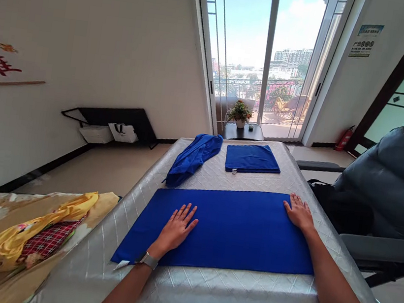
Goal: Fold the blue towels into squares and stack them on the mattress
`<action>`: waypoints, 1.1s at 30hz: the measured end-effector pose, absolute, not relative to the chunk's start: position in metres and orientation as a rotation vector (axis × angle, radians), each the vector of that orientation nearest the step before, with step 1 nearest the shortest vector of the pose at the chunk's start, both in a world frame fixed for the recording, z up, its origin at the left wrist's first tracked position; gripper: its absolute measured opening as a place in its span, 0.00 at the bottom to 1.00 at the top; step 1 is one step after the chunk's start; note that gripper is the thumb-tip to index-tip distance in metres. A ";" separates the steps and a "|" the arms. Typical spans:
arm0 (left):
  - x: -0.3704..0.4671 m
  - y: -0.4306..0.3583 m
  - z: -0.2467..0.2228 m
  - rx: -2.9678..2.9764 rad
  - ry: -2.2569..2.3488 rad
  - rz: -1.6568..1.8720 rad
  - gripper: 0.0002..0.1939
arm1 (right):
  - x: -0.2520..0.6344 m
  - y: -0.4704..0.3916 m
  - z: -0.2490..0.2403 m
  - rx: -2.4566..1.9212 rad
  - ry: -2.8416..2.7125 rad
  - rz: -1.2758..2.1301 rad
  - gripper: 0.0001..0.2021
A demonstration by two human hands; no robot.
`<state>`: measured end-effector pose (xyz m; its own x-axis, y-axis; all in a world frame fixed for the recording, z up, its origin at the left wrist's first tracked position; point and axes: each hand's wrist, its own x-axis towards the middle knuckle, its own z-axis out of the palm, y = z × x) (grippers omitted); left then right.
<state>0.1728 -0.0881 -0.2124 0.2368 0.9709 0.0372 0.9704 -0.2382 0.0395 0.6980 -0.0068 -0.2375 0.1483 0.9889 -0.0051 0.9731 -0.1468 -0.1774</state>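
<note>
A blue cloth (229, 229), folded into a long flat rectangle, lies across the plastic-wrapped mattress (235, 292). My left hand (176, 227) rests palm down on its left half, fingers spread. At the cloth's far right corner my right hand (299, 210) lies flat, with its fingers stretched out. A small white tag (122, 264) sticks out at the cloth's near left corner. Behind it, a crumpled blue cloth (194, 159) lies at the left. To the right of that is a neatly folded blue cloth (252, 158).
A dark armchair (391, 181) stands close on the right. At the left, a bed with a tan cover (101, 208) holds yellow and plaid cloths. Beyond the mattress, a small table (243, 133) with a potted plant (240, 113) stands before the glass door.
</note>
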 end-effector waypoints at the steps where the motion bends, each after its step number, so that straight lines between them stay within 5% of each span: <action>1: 0.146 -0.096 -0.214 2.391 2.028 0.057 0.34 | 0.699 -0.006 -0.239 -2.277 -1.960 0.183 0.37; 7: 0.033 -0.140 -0.226 2.159 2.372 0.118 0.37 | 0.703 -0.003 -0.247 -2.287 -1.971 0.154 0.37; 15: 0.045 -0.136 -0.218 2.188 2.404 0.265 0.41 | 0.699 -0.004 -0.245 -2.303 -1.957 0.137 0.37; 19: 0.138 -0.126 -0.185 2.376 2.196 0.488 0.39 | 0.695 -0.003 -0.240 -2.310 -1.938 0.150 0.36; 25: 0.373 -0.138 -0.154 2.789 1.099 0.489 0.23 | 0.694 -0.006 -0.232 -2.306 -1.921 0.179 0.35; 29: 0.488 -0.146 -0.175 2.933 0.705 0.331 0.23 | 0.694 -0.004 -0.223 -2.327 -1.848 0.265 0.32; 33: 0.553 -0.149 -0.198 2.906 0.782 0.334 0.32 | 0.696 0.007 -0.208 -2.373 -1.769 0.295 0.28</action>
